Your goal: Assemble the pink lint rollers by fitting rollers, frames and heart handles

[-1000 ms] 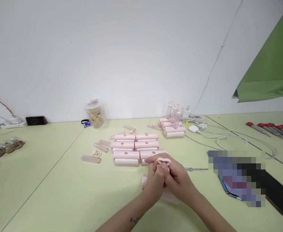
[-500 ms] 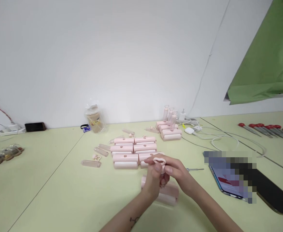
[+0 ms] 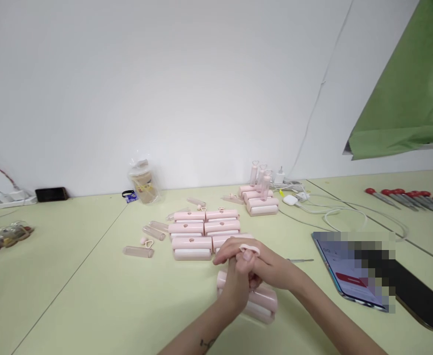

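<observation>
My left hand (image 3: 240, 281) is closed, wrapped round a slim handle whose body is hidden by the fingers. Out of the top pokes a pink heart-shaped loop (image 3: 250, 248). Over and around it curls my right hand (image 3: 271, 264), closed against the loop and the left fingers. Just beneath both hands, a pink roller (image 3: 263, 300) with a white lower part lies at a slant on the table, partly covered by them. Whether the handle is joined to this roller cannot be seen. Several more pink rollers (image 3: 191, 243) lie in rows just beyond.
Clear tubes (image 3: 138, 252) and a small heart loop piece (image 3: 148, 242) lie left of the rows. Rollers with upright handles (image 3: 263, 203) stand at the back. A thin metal tool (image 3: 301, 260), a phone (image 3: 344, 276) and white cables (image 3: 344, 212) are on the right.
My right hand has come down and closed further over the loop, and the loop now looks flatter. The roller beneath has shifted slightly right and toward me.
</observation>
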`<state>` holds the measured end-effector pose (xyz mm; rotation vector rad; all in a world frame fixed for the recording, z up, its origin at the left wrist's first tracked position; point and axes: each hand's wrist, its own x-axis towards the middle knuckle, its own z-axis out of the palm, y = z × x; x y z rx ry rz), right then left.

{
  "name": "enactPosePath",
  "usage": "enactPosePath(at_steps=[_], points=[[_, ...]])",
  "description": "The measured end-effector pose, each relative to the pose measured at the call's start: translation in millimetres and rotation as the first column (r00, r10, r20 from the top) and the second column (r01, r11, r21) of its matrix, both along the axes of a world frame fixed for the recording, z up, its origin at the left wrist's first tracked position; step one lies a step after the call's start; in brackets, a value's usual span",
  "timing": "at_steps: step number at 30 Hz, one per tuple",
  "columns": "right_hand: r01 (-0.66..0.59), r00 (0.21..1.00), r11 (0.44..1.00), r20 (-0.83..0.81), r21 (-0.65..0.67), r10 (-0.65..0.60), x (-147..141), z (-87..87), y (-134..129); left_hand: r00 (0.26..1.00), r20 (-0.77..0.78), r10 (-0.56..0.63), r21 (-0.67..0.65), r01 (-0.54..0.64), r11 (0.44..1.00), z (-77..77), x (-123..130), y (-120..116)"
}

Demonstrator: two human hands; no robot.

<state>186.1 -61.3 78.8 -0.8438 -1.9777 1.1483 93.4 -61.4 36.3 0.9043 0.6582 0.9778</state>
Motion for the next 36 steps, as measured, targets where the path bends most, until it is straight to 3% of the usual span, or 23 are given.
enactPosePath(at_steps=[4,11,22,30,36], points=[[0.011,0.997,0.99,-0.079,0.144,0.0,-2,-4.7,2,0.999,-0.041,0.029,0.081,-0.025,0.996,-1.5,0,-1],[0.049,0.993,0.968,-0.117,0.245,-0.02,-8,-4.4,0,0.994,-0.103,0.036,0.154,-0.02,0.988,-14.2,-3,1],[0.064,0.983,0.973,-0.181,0.22,-0.024,-9,-8.8,0,0.989,-0.148,0.014,0.058,-0.006,0.998,-18.9,-4,-1],[0.038,0.979,0.962,-0.203,0.27,0.018,-10,-7.3,2,0.986,-0.164,0.004,0.082,0.009,0.997,-34.0,-3,3],[0.117,0.978,0.974,-0.194,0.192,-0.079,-8,-14.3,7,0.993,-0.092,-0.071,0.146,0.084,0.986,-21.2,-3,9]])
